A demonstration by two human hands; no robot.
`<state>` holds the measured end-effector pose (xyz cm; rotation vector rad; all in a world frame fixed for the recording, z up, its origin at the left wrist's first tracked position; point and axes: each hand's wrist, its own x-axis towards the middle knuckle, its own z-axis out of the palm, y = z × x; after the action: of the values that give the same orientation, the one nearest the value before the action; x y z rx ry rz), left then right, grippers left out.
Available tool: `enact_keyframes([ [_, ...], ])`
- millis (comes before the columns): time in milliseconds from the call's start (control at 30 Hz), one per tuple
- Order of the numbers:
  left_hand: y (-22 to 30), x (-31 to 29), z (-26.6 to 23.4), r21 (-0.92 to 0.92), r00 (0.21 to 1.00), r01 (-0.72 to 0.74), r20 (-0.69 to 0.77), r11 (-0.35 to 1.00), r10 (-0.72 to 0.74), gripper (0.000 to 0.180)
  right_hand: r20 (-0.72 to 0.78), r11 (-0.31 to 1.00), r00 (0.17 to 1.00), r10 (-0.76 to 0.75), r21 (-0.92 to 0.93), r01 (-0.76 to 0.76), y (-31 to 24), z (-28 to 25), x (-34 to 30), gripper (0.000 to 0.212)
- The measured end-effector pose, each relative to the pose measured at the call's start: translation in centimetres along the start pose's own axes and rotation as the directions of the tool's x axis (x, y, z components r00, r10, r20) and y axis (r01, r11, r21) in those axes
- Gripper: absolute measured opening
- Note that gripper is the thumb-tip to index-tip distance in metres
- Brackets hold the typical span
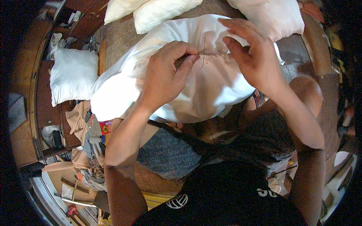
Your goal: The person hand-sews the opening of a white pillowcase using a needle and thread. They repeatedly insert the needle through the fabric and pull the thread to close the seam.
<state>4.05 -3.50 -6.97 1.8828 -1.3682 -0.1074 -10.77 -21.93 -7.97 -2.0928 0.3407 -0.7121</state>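
Across my lap lies a large white satiny pillow, with a puckered spot on its upper face between my hands. Over its middle, my left hand is closed in a pinch of thumb and forefinger. A fine dark thread hangs in a thin curve right by those fingertips. Whether a needle is in the pinch is too small to tell. My right hand hovers over the pillow's right part, fingers curved and thumb apart from them, with nothing visible between.
White cushions lie beyond the pillow, and a pale one sits at the far right. Another white cushion rests on the left by wooden furniture. Crumpled clothes are heaped below it. My bent knee rises at right.
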Motion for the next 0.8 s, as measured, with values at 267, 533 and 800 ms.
enact_keyframes([
  [267, 0.1, 0.1, -0.2, -0.029, 1.000, -0.007, 0.005, 1.000, 0.008, 0.010, 0.088, 0.744, 0.805, -0.587, -0.333, 0.580, -0.9, 2.3, -1.4, 0.026],
  [533, 0.0, 0.2, -0.2, -0.044, 0.990, 0.141, 0.036, 0.989, -0.139, 0.012, 0.153, 0.594, 0.590, -0.793, -0.024, 0.804, -4.3, 4.5, -6.3, 0.027],
  [800, 0.0, 0.2, 0.2, -0.032, 0.978, 0.205, 0.032, 0.978, -0.204, 0.014, 0.494, 0.495, 0.731, -0.471, 0.834, -0.244, -11.1, 4.5, -11.5, 0.019],
])
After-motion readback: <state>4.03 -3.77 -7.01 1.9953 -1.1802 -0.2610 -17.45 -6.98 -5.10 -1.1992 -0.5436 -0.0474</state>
